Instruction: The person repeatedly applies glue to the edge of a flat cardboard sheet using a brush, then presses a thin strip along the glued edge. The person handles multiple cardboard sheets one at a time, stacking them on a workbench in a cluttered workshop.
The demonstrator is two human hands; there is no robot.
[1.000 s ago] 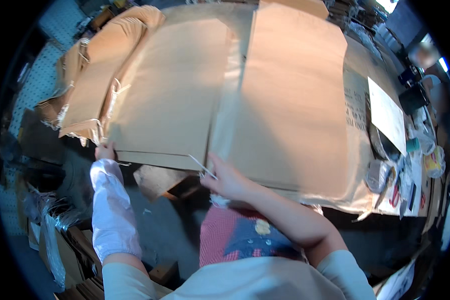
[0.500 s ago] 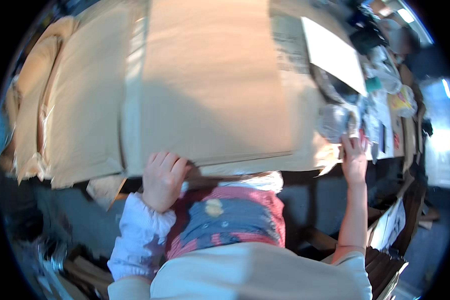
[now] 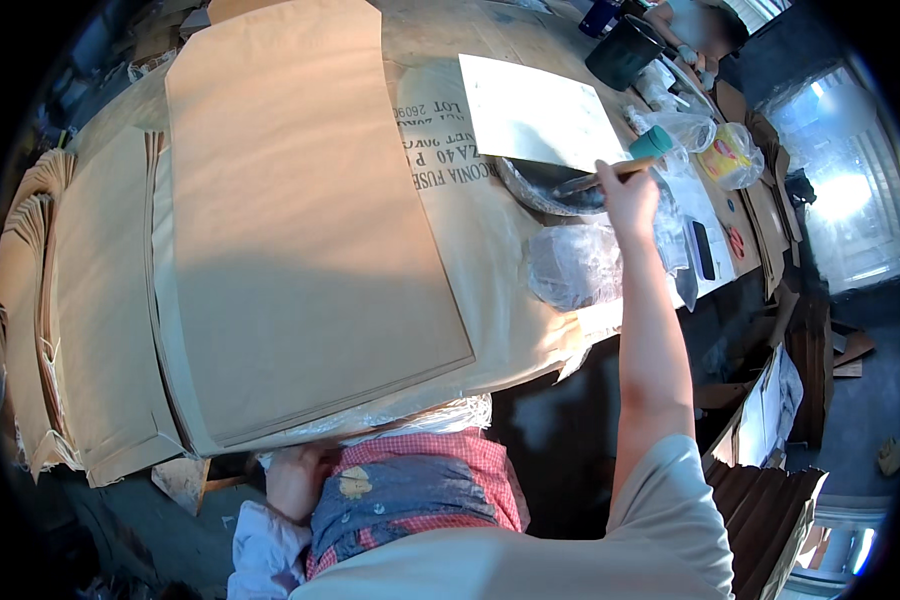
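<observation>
A stack of large brown paper bags (image 3: 310, 230) lies before me on the table. My right hand (image 3: 632, 205) reaches out past its right side and grips a wooden-handled brush (image 3: 638, 169). The brush's lower end dips over a dark round basin (image 3: 530, 190), partly covered by a white board (image 3: 535, 110). Beside that arm sits a crumpled clear plastic bag (image 3: 573, 268). My left hand (image 3: 295, 484) is down below the table's front edge, by the checked apron (image 3: 470, 465). Its fingers are mostly hidden.
More brown paper stacks (image 3: 100, 300) stand at the left. To the right are a green-blue cup (image 3: 652, 143), a yellow-printed bag (image 3: 732, 157), a phone (image 3: 703, 250) and red scissors (image 3: 735, 242). A black bucket (image 3: 625, 52) and another person (image 3: 695, 35) are at the far right.
My right hand has moved from near the table's front edge out to the basin, with the brush now plainly visible. My left hand has left the paper's edge and dropped lower. The view has swung right.
</observation>
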